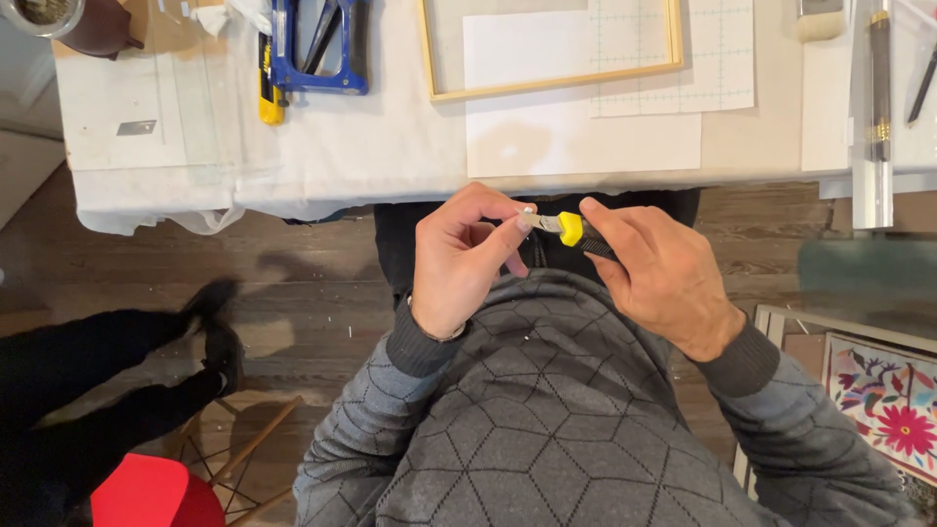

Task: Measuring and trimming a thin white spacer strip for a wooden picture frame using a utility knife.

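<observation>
Yellow and black utility knife (574,232) held just off the table edge, above the person's lap. Right hand (664,273) wraps the black handle, thumb pressing on the yellow part. Left hand (464,259) pinches the blade tip (532,221) between thumb and forefinger. Hands close together, both closed on the knife. Grey patterned sweater sleeves (781,410) below.

On the white-covered table (342,146): wooden frame (551,83) lying over white sheets, gridded paper (717,59) beside it, blue tool (317,49) with a second yellow knife (268,83) at its left, loose blade (137,127) further left, clear ruler (872,117) far right. Embroidered floral picture (883,400) on the floor at right. Another person's dark legs (107,381) at left, near a red stool (156,493).
</observation>
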